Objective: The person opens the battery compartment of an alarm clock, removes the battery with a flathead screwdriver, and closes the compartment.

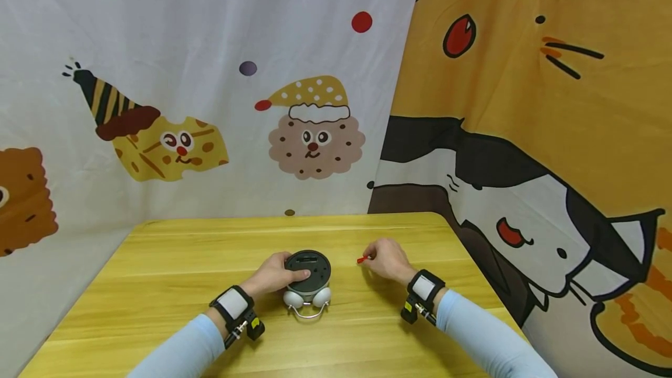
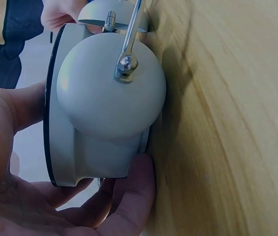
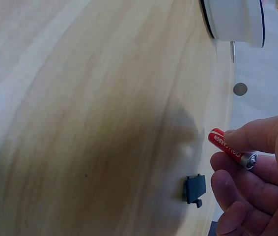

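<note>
A white twin-bell alarm clock (image 1: 321,267) lies face down on the table, its black back upward and its bells and wire handle toward me. My left hand (image 1: 270,276) grips it from the left, thumb on the back and fingers round the side. An oblong dark recess shows in the back's far part. Right of the clock and apart from it, my right hand (image 1: 389,259) pinches a red battery (image 3: 226,143) between thumb and fingers, above the table. Near those fingers, a small black battery cover (image 3: 195,189) lies on the tabletop.
The wooden table (image 1: 210,244) has its far edge against a white printed curtain (image 1: 199,28). An orange curtain with cat drawings (image 1: 525,104) hangs along the right side.
</note>
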`<state>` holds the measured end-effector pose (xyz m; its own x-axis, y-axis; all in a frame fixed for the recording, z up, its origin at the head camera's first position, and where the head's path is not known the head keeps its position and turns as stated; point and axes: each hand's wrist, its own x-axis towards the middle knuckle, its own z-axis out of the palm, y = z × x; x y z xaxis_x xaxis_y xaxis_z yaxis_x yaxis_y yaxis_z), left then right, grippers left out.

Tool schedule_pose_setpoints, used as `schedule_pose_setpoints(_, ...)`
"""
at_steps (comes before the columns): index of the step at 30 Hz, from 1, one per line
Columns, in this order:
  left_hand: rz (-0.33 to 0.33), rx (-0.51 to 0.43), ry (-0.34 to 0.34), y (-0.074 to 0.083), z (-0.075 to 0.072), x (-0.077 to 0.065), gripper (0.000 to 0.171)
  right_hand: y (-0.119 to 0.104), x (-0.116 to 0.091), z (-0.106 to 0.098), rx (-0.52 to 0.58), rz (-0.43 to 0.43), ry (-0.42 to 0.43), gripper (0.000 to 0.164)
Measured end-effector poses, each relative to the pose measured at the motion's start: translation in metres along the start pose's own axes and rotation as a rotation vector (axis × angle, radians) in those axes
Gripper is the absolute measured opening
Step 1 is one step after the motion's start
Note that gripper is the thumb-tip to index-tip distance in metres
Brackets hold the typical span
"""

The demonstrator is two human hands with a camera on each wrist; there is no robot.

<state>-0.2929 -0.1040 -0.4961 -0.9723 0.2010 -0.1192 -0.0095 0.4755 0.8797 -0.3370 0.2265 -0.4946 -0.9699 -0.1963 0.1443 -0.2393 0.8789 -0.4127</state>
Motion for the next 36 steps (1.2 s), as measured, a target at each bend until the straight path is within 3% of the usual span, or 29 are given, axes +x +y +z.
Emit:
schedule_pose_setpoints(15, 0.003, -0.004, -0.007, -0.002, -0.001, 0.002, 0.063, 0.010, -0.002, 0.009, 0.022, 0.021, -0.010, 0.004)
schedule_pose_setpoints(36, 0.002, -0.003, -0.004, -0.002, -0.001, 0.000, 0.060, 0.016, -0.008, 0.011, -0.019, 0.035, -0.034, 0.011)
